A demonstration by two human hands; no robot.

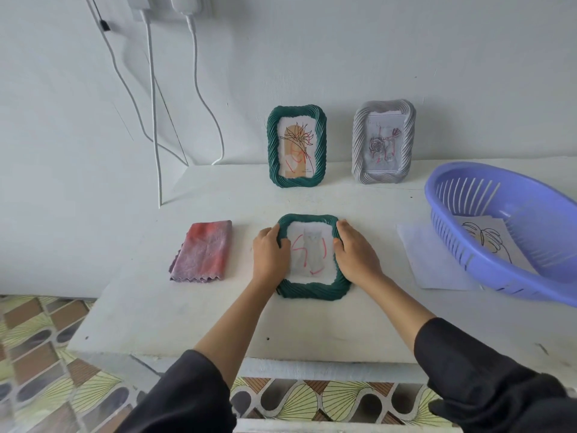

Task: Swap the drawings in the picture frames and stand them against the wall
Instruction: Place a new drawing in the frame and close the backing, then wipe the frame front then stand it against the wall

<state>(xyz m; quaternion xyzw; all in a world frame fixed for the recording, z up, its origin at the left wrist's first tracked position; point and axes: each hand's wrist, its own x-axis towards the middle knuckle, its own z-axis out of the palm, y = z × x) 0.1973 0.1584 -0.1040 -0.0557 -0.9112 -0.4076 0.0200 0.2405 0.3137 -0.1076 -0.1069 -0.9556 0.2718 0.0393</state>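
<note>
We noted a green frame (313, 291) flat on the table (187, 307), holding a grey drawing (310, 253). The left hand (270, 256) and right hand (356, 254) gripped its two sides, fingers curled over the rim. Behind it a second green frame (296, 179) and a grey frame (359, 145) leaned on the wall (312, 57). A cloth (204, 250) lay left of it; a basket (512, 276) sat right.

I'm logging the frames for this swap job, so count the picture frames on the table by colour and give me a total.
Green frames: 2, one standing against the wall and one lying flat between the left hand and right hand.
Grey frames: 1, standing against the wall.
Total: 3 frames.
</note>
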